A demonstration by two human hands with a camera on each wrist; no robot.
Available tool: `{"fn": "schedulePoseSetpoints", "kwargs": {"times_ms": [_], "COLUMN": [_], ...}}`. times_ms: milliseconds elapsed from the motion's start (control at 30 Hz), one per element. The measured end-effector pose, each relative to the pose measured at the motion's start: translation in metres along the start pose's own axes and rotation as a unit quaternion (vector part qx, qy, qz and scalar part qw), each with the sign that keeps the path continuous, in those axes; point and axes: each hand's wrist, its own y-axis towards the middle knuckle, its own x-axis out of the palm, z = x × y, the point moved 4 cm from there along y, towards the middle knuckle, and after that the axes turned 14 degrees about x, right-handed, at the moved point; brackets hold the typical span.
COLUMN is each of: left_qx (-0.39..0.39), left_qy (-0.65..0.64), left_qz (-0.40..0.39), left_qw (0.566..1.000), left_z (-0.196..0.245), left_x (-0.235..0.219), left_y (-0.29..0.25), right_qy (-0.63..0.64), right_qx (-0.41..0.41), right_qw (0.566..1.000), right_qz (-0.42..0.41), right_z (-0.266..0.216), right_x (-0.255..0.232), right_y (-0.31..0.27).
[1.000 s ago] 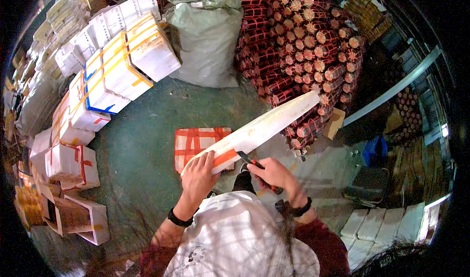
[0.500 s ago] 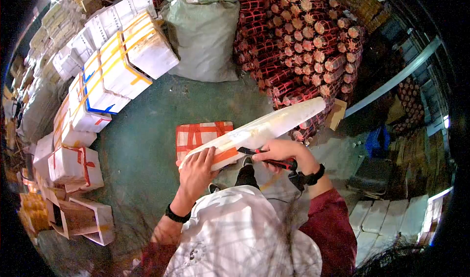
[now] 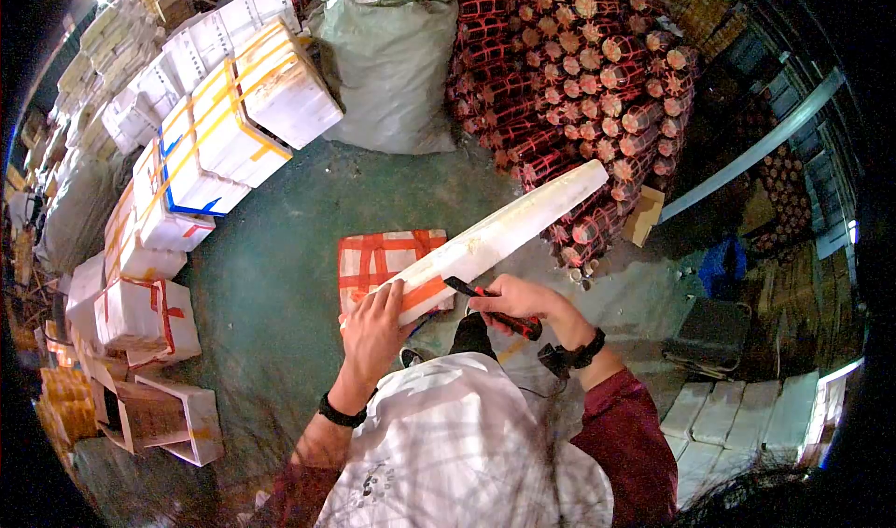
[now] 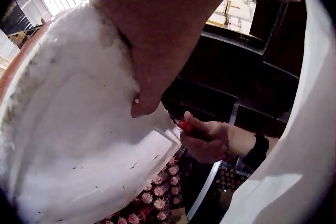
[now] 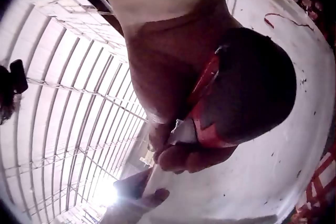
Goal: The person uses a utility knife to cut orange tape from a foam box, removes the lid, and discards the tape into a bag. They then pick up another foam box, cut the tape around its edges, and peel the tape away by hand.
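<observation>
A white foam lid [image 3: 527, 218] is held slantwise in front of the body, with a strip of orange tape [image 3: 425, 291] along its near edge. My left hand [image 3: 373, 330] grips the lid's near end, fingers over the top edge; its thumb lies on the broad white face in the left wrist view. In my right hand [image 3: 525, 298] is a red and black utility knife [image 3: 515, 323], its dark blade [image 3: 458, 286] right at the tape's right end. The right wrist view shows the knife's thick handle [image 5: 254, 90] close up, with the lid's inner face [image 5: 236, 187] behind it.
A red-taped white foam box [image 3: 366, 253] sits on the green floor beyond the lid. Taped foam boxes [image 3: 233, 140] line the left side. Ahead stand a bulging sack [image 3: 387, 70] and a pile of red-netted bundles [image 3: 597, 80]. A black chair [image 3: 709, 334] is at right.
My right hand with the knife first shifted right, then came slightly back left along the tape. The lid's far end dipped and rose again. My left hand keeps its grip.
</observation>
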Motion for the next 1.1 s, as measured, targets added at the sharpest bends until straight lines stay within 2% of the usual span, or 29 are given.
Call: {"fn": "schedulePoseSetpoints", "kwargs": {"times_ms": [367,567,667,767,833,900,933,1033,1067,1100], "left_qx": [-0.020,-0.028,-0.051,-0.056,-0.053,-0.050,-0.042,-0.020,-0.016,-0.013], "left_qy": [-0.011,-0.026,-0.045,-0.048,-0.049,-0.048,-0.044,-0.031,-0.023,-0.015], "left_qz": [-0.008,-0.024,-0.040,-0.036,-0.029,-0.025,-0.015,0.007,0.006,0.004], "left_qw": [1.000,0.999,0.997,0.997,0.997,0.997,0.998,0.999,1.000,1.000], "left_z": [0.002,0.003,0.002,0.000,0.001,0.003,0.004,0.013,0.018,0.023], "left_x": [0.002,0.003,0.005,0.010,0.014,0.014,0.013,0.012,0.012,0.012], "left_y": [0.001,-0.003,-0.004,-0.007,-0.007,-0.006,-0.005,-0.002,-0.002,-0.002], "right_qy": [0.108,0.109,0.190,0.219,0.291,0.351,0.383,0.455,0.467,0.446], "right_qx": [-0.012,-0.009,-0.105,-0.236,-0.241,-0.218,-0.171,-0.155,-0.117,-0.152], "right_qw": [0.992,0.992,0.973,0.941,0.890,0.813,0.798,0.757,0.764,0.751], "right_qz": [-0.061,-0.064,-0.078,0.106,0.256,0.410,0.433,0.442,0.430,0.463], "right_z": [0.019,0.025,0.034,0.032,0.032,0.036,0.031,0.024,0.021,0.030], "right_x": [0.016,0.020,0.015,0.017,0.019,0.018,0.018,0.014,0.017,0.015], "right_y": [0.012,0.017,0.008,-0.003,-0.006,-0.004,-0.014,-0.006,-0.005,0.012]}}
